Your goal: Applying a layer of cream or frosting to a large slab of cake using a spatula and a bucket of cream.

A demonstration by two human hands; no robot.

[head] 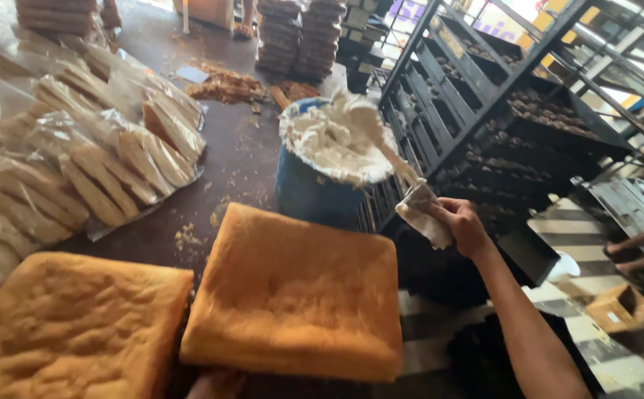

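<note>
My right hand (461, 225) grips the cream-smeared handle of a spatula (403, 177) whose blade reaches into a blue bucket (309, 193) heaped with white cream (333, 140). Only the fingertips of my left hand (217, 383) show at the bottom edge, under the near side of a large golden sponge cake slab (292, 295). A second cake slab (78, 325) lies to its left on the dark brown table (237, 159).
Clear bags of sliced cake (78, 148) cover the table's left. Crumbs (226, 85) and stacked cake piles (300, 37) stand at the back. A black metal rack (499, 111) with trays fills the right. Another person's feet (632, 251) and a cardboard box (618, 307) are on the striped floor.
</note>
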